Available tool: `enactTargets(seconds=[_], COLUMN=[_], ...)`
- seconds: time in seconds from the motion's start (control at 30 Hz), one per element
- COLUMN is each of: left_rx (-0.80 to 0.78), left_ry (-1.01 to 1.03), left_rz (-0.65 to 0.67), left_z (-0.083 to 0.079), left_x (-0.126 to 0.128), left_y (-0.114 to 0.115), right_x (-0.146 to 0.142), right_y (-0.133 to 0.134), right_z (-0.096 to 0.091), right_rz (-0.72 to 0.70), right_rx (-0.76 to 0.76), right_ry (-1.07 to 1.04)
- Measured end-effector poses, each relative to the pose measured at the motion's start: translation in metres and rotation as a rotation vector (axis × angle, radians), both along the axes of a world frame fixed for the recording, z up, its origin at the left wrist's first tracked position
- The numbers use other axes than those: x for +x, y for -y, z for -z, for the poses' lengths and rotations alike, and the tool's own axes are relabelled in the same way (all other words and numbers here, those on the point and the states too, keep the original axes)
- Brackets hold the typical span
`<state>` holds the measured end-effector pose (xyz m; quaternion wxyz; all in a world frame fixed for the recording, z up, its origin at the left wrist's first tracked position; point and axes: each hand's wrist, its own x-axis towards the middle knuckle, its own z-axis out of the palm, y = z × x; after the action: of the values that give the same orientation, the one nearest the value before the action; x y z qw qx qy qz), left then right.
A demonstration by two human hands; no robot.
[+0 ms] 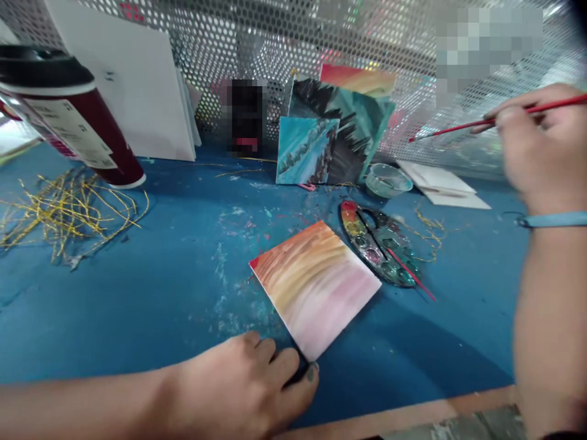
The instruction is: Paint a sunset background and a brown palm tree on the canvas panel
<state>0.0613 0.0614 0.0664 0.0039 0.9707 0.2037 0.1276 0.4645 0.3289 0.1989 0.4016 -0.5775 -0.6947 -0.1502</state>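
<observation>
A small square canvas (316,287), painted in bands of orange, yellow and pale pink, lies angled on the blue table. At its near corner my left hand (257,382) has curled fingers, and the thumb touches the corner. My right hand (536,140) is raised at the right, pinching a thin red paintbrush (463,127) whose tip points left, well away from the canvas. Beside the canvas sits an oval paint palette (362,235) with red, yellow and green wells. A second red-handled brush (413,275) rests across it.
Behind the palette stands a clear water cup (389,181), with white cards (447,183) next to it. Painted canvases (307,150) lean against the perforated metal screen (211,36). At left are a maroon cup (87,128), tangled gold string (68,214) and white boards (128,85).
</observation>
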Motion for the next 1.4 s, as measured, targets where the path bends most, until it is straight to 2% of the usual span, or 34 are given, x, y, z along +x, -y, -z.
enactTargets(seconds=[0.1,0.27,0.37,0.53,0.77,0.97,1.1,1.27,1.4], left_rx=[0.097,0.243,0.279,0.246,0.138,0.087,0.063,0.061,0.058], left_ry=[0.054,0.104,0.139,0.152,0.158,0.173,0.174,0.177,0.175], left_rz=[-0.059,-0.217,-0.265,-0.251,-0.243,-0.24,-0.243,-0.247,-0.236], left_z=[-0.002,0.001,0.004,0.008,0.005,0.006,0.005,0.001,0.0], left_x=[-0.008,-0.025,-0.034,-0.04,-0.041,-0.043,-0.044,-0.044,-0.045], left_y=[0.001,-0.01,-0.024,-0.036,-0.041,-0.041,-0.041,-0.042,-0.042], right_x=[-0.005,0.002,0.013,0.029,0.035,0.038,0.034,0.026,0.021], right_y=[-0.018,-0.045,-0.063,-0.083,-0.095,-0.095,-0.096,-0.097,-0.097], right_z=[0.01,0.036,0.042,0.045,0.06,0.063,0.067,0.073,0.074], right_rz=[0.135,0.09,0.095,0.11,0.089,0.16,0.126,0.131,0.076], right_rx=[-0.126,-0.296,-0.364,-0.431,-0.558,-0.535,-0.481,-0.399,-0.345], right_ry=[0.014,0.051,0.047,0.04,0.04,-0.006,-0.02,0.06,0.145])
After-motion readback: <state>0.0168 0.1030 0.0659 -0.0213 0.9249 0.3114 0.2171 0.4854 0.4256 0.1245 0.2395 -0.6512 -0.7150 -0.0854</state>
